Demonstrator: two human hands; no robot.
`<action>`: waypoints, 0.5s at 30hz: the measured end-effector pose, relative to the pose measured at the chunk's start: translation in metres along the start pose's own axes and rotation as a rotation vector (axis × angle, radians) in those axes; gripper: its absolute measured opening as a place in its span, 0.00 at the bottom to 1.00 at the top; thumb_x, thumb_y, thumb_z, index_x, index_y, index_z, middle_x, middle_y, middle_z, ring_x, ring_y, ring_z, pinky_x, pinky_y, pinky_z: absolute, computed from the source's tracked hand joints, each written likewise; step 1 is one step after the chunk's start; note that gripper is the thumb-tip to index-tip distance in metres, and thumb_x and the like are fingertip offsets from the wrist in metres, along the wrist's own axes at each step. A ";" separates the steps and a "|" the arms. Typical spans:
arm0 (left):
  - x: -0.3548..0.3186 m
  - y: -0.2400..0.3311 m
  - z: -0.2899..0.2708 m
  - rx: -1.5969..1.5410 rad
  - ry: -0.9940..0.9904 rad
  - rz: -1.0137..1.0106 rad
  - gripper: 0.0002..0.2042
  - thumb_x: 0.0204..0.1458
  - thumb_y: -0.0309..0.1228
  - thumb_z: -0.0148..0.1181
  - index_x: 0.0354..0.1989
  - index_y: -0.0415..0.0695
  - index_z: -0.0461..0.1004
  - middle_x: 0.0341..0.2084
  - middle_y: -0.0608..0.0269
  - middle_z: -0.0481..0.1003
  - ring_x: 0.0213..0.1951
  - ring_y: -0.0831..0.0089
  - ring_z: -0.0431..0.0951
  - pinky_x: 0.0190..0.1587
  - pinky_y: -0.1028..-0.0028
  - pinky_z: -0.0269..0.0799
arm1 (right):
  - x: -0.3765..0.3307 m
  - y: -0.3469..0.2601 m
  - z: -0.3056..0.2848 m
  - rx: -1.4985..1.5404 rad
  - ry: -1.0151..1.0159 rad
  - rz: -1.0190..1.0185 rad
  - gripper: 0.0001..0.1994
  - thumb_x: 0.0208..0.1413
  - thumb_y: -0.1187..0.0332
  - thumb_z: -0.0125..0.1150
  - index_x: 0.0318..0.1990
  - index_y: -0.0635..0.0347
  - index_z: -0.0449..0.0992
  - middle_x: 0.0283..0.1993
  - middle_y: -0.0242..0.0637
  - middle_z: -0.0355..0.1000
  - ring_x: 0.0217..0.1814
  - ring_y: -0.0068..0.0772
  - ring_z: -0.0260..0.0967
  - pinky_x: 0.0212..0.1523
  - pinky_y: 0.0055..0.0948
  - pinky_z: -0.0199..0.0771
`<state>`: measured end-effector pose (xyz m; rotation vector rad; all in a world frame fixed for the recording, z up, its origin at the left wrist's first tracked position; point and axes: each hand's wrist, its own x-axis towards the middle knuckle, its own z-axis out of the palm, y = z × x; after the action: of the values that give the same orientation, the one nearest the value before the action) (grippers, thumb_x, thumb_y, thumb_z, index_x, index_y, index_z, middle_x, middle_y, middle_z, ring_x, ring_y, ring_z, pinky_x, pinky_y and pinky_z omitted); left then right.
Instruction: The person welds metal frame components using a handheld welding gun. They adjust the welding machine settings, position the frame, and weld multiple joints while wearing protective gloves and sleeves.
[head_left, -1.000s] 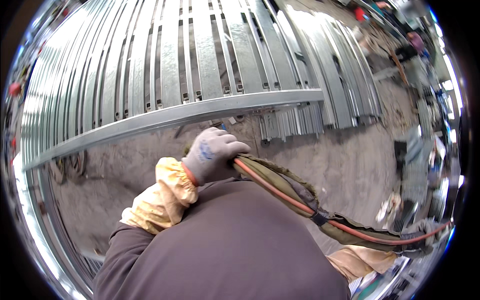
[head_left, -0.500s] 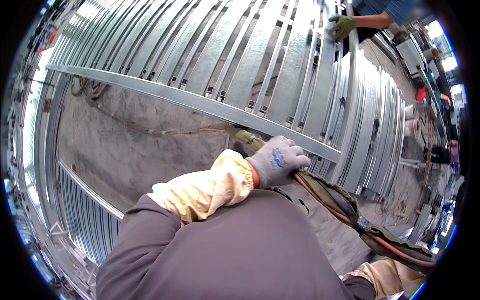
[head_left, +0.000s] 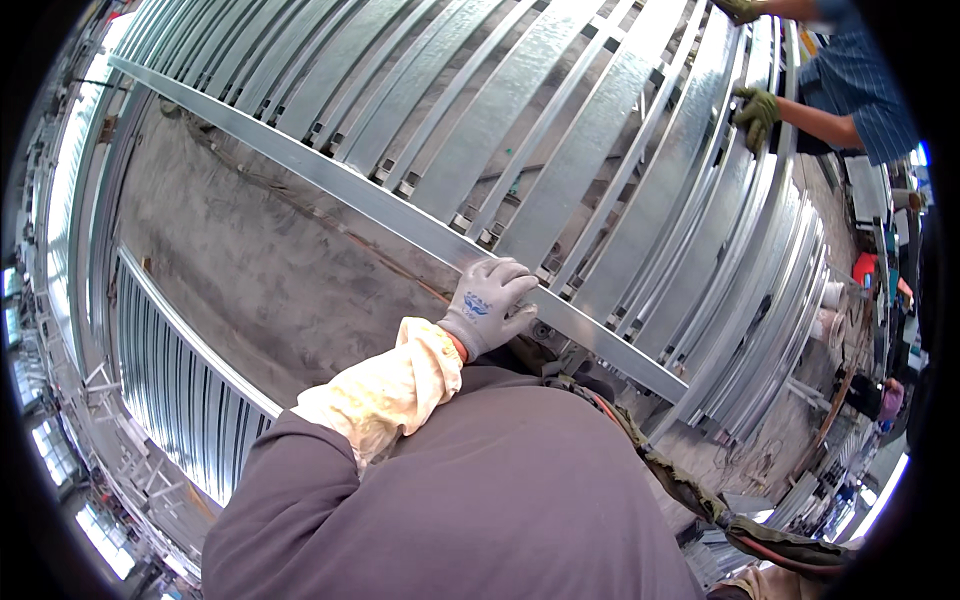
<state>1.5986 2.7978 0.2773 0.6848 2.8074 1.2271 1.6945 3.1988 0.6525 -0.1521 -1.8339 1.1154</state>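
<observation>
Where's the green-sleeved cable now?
Head view, lower right: the green-sleeved cable runs past the right side of the dark top, from near the left hand toward the picture's edge, above the pale cuff.

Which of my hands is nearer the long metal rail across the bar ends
Left: your left hand overlaps the rail in this view; your right hand is out of sight, its cream sleeve farther away at lower right.
</observation>
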 end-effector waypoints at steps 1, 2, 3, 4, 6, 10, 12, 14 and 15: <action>0.002 -0.006 -0.001 0.012 0.022 0.009 0.18 0.46 0.39 0.68 0.47 0.49 0.78 0.48 0.63 0.76 0.53 0.58 0.75 0.56 0.56 0.69 | 0.006 0.005 0.014 0.027 -0.055 0.021 0.22 0.60 0.56 0.54 0.45 0.73 0.71 0.31 0.44 0.72 0.27 0.29 0.72 0.26 0.26 0.75; 0.003 -0.010 -0.001 0.020 0.046 0.023 0.18 0.46 0.39 0.68 0.46 0.49 0.78 0.47 0.63 0.76 0.53 0.58 0.76 0.55 0.56 0.69 | 0.010 0.008 0.026 0.072 -0.108 0.034 0.22 0.60 0.56 0.54 0.45 0.73 0.71 0.31 0.44 0.73 0.27 0.29 0.72 0.26 0.26 0.75; 0.005 -0.013 0.001 0.029 0.070 0.037 0.18 0.45 0.39 0.69 0.46 0.50 0.78 0.47 0.63 0.76 0.52 0.59 0.76 0.54 0.56 0.69 | 0.015 0.011 0.038 0.119 -0.155 0.052 0.22 0.61 0.56 0.54 0.45 0.73 0.71 0.31 0.45 0.73 0.27 0.30 0.72 0.26 0.26 0.75; 0.008 -0.016 0.008 0.048 0.113 0.049 0.16 0.45 0.39 0.69 0.43 0.51 0.78 0.44 0.67 0.77 0.50 0.62 0.77 0.52 0.57 0.70 | 0.020 0.014 0.048 0.169 -0.205 0.066 0.22 0.61 0.55 0.54 0.45 0.73 0.71 0.31 0.45 0.73 0.27 0.30 0.73 0.26 0.26 0.75; 0.009 -0.021 0.016 0.090 0.139 0.021 0.15 0.45 0.39 0.69 0.41 0.52 0.79 0.42 0.70 0.77 0.48 0.65 0.77 0.49 0.58 0.70 | 0.031 0.025 0.079 0.253 -0.325 0.108 0.23 0.61 0.54 0.53 0.45 0.72 0.71 0.31 0.45 0.73 0.27 0.31 0.73 0.26 0.26 0.75; 0.010 -0.028 0.034 0.201 0.210 0.031 0.10 0.45 0.40 0.68 0.37 0.57 0.78 0.36 0.79 0.76 0.44 0.73 0.76 0.44 0.62 0.69 | 0.053 0.044 0.131 0.391 -0.551 0.195 0.24 0.62 0.53 0.53 0.44 0.72 0.71 0.30 0.46 0.73 0.27 0.32 0.73 0.26 0.26 0.75; 0.013 -0.030 0.038 0.248 0.243 0.040 0.09 0.45 0.39 0.68 0.34 0.58 0.77 0.34 0.81 0.75 0.41 0.75 0.76 0.43 0.64 0.69 | 0.062 0.052 0.156 0.440 -0.653 0.246 0.24 0.63 0.52 0.52 0.44 0.72 0.71 0.30 0.47 0.73 0.26 0.33 0.73 0.26 0.27 0.75; 0.013 -0.028 0.038 0.258 0.236 0.007 0.09 0.44 0.39 0.68 0.34 0.58 0.77 0.34 0.80 0.75 0.41 0.75 0.76 0.42 0.64 0.69 | 0.070 0.065 0.180 0.486 -0.753 0.299 0.24 0.63 0.51 0.52 0.44 0.72 0.71 0.30 0.47 0.73 0.26 0.33 0.73 0.26 0.27 0.75; 0.013 -0.026 0.037 0.269 0.233 -0.011 0.09 0.44 0.39 0.67 0.34 0.58 0.77 0.33 0.80 0.75 0.40 0.75 0.76 0.42 0.64 0.69 | 0.074 0.074 0.191 0.510 -0.802 0.332 0.25 0.63 0.51 0.52 0.44 0.72 0.71 0.30 0.48 0.73 0.26 0.33 0.73 0.26 0.27 0.75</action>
<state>1.5827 2.8132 0.2353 0.5645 3.2032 0.9961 1.4820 3.1607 0.6206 0.3530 -2.1599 2.0527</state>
